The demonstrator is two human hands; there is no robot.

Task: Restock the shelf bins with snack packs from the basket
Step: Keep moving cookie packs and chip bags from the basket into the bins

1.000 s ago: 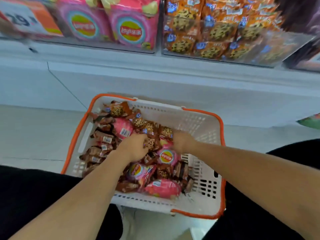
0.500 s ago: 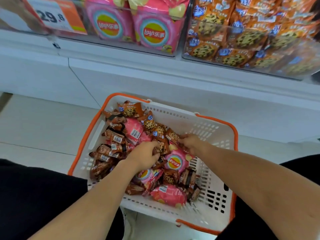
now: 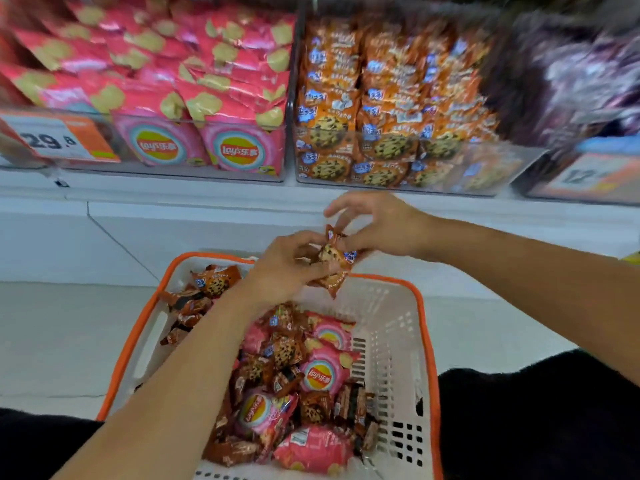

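A white basket with an orange rim (image 3: 398,327) sits on the floor, full of pink chip packs (image 3: 322,374), orange cookie packs (image 3: 216,280) and brown snack packs. Above its far edge, my left hand (image 3: 284,265) and my right hand (image 3: 377,225) both hold orange cookie packs (image 3: 334,259). My left hand grips them from below; my right hand pinches the top one with fingertips. On the shelf above stand a clear bin of pink chip packs (image 3: 194,133) and a clear bin of orange cookie packs (image 3: 388,133).
A price tag reading 29.8 (image 3: 59,140) hangs at the left bin front. Another bin with dark purple packs (image 3: 581,81) stands at the right, blurred. The white shelf base (image 3: 207,209) runs behind the basket. My dark-clothed knees flank the basket.
Both hands have risen out of the basket with orange cookie packs and now meet above its far rim. The view has tilted up toward the shelf bins.
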